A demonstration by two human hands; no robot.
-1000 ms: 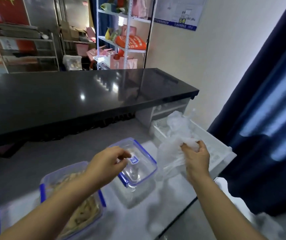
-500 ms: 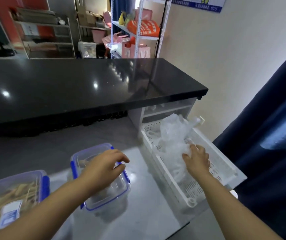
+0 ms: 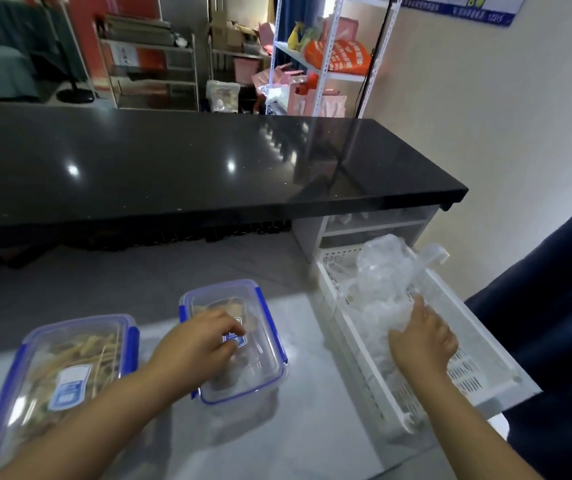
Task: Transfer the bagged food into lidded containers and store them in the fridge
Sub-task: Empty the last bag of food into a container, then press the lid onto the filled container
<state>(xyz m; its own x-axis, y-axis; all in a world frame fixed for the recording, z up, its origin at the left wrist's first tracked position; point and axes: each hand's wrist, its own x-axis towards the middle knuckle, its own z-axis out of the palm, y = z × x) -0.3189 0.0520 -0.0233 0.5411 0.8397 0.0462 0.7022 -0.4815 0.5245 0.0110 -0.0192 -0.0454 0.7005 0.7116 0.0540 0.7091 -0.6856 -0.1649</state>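
The fingers of the left hand are bent, and their tips rest on the clear lid of the small container, just beside the blue label in the middle of the lid. The thumb is close to the index finger; I cannot tell if they pinch something or only press. The small container has blue clips, its lid is on, and some pale brown food shows through it. It stands on the grey counter, toward the right end, just beside the white basket but not touching it.

The fingers of the right hand are stretched forward and lie together, flat on the crumpled clear plastic bag. They do not close around it. The bag fills the far half of the white basket and rises above its rim. The basket stands at the right end of the grey counter, and its far short side reaches under the black ledge.

To the left of the small container, well apart from it, stands the large container, also closed with a lid and blue clips. Pale stick-like food fills it. The left forearm crosses over its near right corner.

Behind the black ledge stand metal racks with pink and orange packages. A dark blue curtain hangs at the right.
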